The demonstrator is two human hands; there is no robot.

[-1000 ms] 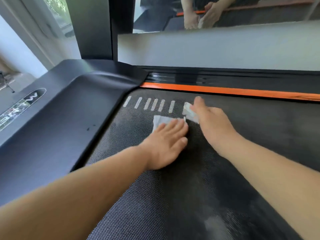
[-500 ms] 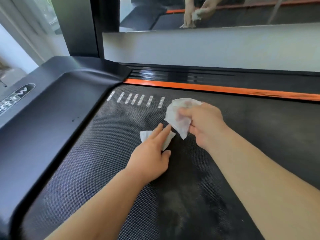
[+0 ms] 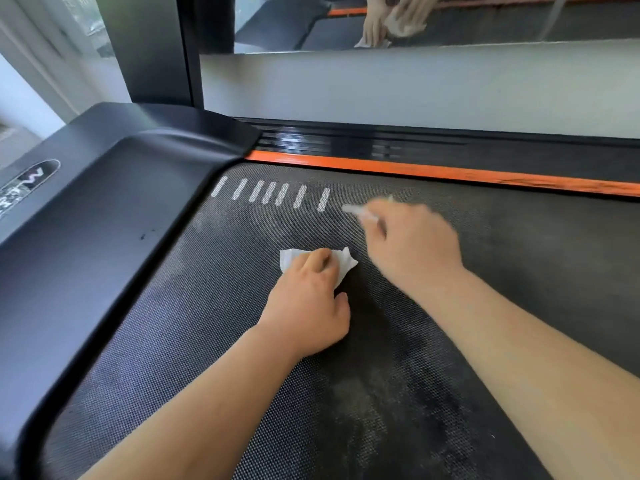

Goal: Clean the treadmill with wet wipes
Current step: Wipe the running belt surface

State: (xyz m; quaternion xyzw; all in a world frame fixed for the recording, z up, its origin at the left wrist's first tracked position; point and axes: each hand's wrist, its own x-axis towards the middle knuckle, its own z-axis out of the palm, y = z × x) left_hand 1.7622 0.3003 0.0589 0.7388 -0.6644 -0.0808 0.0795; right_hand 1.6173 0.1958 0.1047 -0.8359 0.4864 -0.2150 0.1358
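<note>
My left grip (image 3: 304, 299) is sitting at the centre of the frame, fingers curled down over a crumpled wipe (image 3: 348, 263) and pressing it onto the treadmill belt (image 3: 207, 341). White corners of that wipe are showing past the knuckles on the left and right.

My right grip (image 3: 415, 244) is lying just right of centre and slightly higher, and it is blurred. Its fingers are curled and pinching a second wipe (image 3: 358, 210), of which only a thin white edge is showing at the fingertips. I cannot tell whether that wipe is touching the belt. The two grips are lying near each other but apart.

A row of white dashes (image 3: 270, 192) is running across the belt just left of the second wipe. An orange strip (image 3: 450, 173) is bordering the belt's upper edge. A black cover (image 3: 104, 220) with a logo badge (image 3: 34, 176) is filling the left of the frame. Pale dusty patches are showing on the belt at lower right. At upper right, a mirror (image 3: 502, 26) is reflecting both hands and a wipe.
</note>
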